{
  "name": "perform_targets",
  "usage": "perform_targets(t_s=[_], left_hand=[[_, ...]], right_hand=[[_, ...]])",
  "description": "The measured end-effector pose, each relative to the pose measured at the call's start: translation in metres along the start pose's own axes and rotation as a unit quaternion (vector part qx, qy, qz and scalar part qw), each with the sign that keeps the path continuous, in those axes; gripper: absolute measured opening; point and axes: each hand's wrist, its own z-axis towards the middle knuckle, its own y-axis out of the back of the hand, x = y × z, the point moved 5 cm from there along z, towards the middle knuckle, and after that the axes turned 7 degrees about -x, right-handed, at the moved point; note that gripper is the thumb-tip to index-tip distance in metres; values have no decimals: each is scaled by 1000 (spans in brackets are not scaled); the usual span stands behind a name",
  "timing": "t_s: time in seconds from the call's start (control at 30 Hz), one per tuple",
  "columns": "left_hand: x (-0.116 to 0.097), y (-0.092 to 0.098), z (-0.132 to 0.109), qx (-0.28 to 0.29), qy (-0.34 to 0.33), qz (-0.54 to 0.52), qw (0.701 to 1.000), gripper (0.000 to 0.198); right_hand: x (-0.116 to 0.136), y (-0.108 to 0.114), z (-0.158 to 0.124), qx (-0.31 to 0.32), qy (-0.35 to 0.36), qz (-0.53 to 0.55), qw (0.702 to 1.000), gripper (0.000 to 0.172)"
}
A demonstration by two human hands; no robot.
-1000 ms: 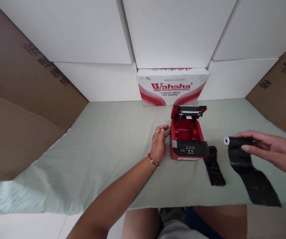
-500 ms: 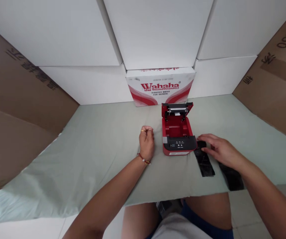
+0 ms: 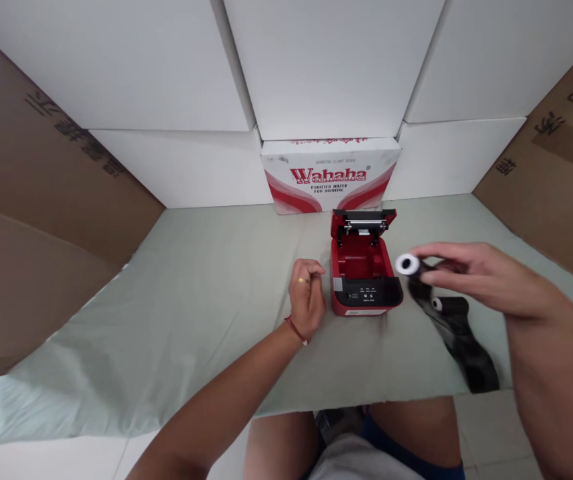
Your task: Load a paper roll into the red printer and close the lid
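Note:
A small red and black printer point(image 3: 366, 293) stands on the cloth with its lid point(image 3: 364, 223) raised and its red paper bay bare. My right hand point(image 3: 459, 270), to its right, grips a paper roll point(image 3: 407, 264) between thumb and fingers. This roll has a white end, a dark core hole and a black outer face; a loose black strip hangs from it. Below the hand lies a second black roll point(image 3: 454, 305), with a black strip point(image 3: 474, 360) trailing toward the table's front edge. My left hand point(image 3: 307, 297) rests in a loose fist beside the printer, nothing visible in it.
Behind the printer a white and red Wahaha box point(image 3: 331, 180) leans against stacked white boxes point(image 3: 181, 160). Brown cartons wall in the left point(image 3: 41, 267) and right point(image 3: 556, 180) sides. A pale green cloth point(image 3: 206, 287) covers the table.
My right hand has picked up a black roll from beside the printer and turned its white end toward the printer. My left hand has shifted slightly and remains closed.

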Motion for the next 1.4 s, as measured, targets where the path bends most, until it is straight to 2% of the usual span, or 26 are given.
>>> perform_targets(t_s=[0.03, 0.1, 0.2, 0.3, 0.37, 0.53, 0.63, 0.73, 0.8, 0.83, 0.9, 0.93, 1.0, 1.07, 1.13, 1.23, 1.3, 1.4], left_hand=[[-14, 0, -3, -1, -86, 26, 996, 21], [-36, -2, -13, 21, -225, 58, 972, 26], [-56, -9, -26, 80, -344, 72, 933, 37], [-62, -15, -31, 119, -381, 79, 913, 38], [-63, -17, -32, 130, -389, 90, 907, 36], [-61, -21, -35, 165, -405, 128, 890, 30], [-61, -21, -36, 171, -411, 133, 886, 28], [-61, -22, -37, 185, -401, 132, 887, 38], [-61, -23, -37, 199, -390, 140, 888, 48], [-60, -23, -38, 204, -386, 141, 889, 51], [-60, -23, -39, 211, -382, 137, 889, 55], [-60, -23, -40, 214, -381, 133, 890, 55], [-59, -23, -41, 225, -378, 122, 890, 56], [-59, -24, -42, 231, -378, 114, 889, 55], [-61, -24, -41, 227, -385, 111, 888, 52], [-63, -25, -41, 215, -400, 107, 885, 49], [-63, -25, -41, 217, -399, 98, 885, 53], [-63, -25, -41, 221, -392, 89, 889, 57]], right_hand=[[8, -21, 10, 33, -8, -13, 999, 44], [26, -57, 27, 40, 24, -70, 996, 35], [41, -93, 45, 40, 40, -223, 973, 35], [45, -109, 54, 65, 4, -356, 932, 38], [46, -115, 58, 82, -13, -394, 915, 39], [39, -128, 71, 104, -33, -397, 911, 38], [35, -131, 77, 102, -29, -384, 917, 36], [35, -128, 73, 99, -1, -360, 928, 33], [38, -121, 63, 80, 46, -279, 956, 28], [40, -114, 57, 51, 67, -212, 974, 24], [37, -91, 44, -65, 77, -70, 992, 23], [32, -78, 39, -141, 62, -20, 988, 26], [16, -57, 31, -274, 27, 11, 961, 32], [0, -51, 32, -329, 21, 14, 944, 40], [-11, -56, 42, -317, 41, 28, 947, 53], [-18, -70, 55, -263, 72, 68, 960, 64], [-17, -75, 55, -243, 81, 85, 963, 63], [-11, -72, 45, -241, 81, 81, 964, 53]])
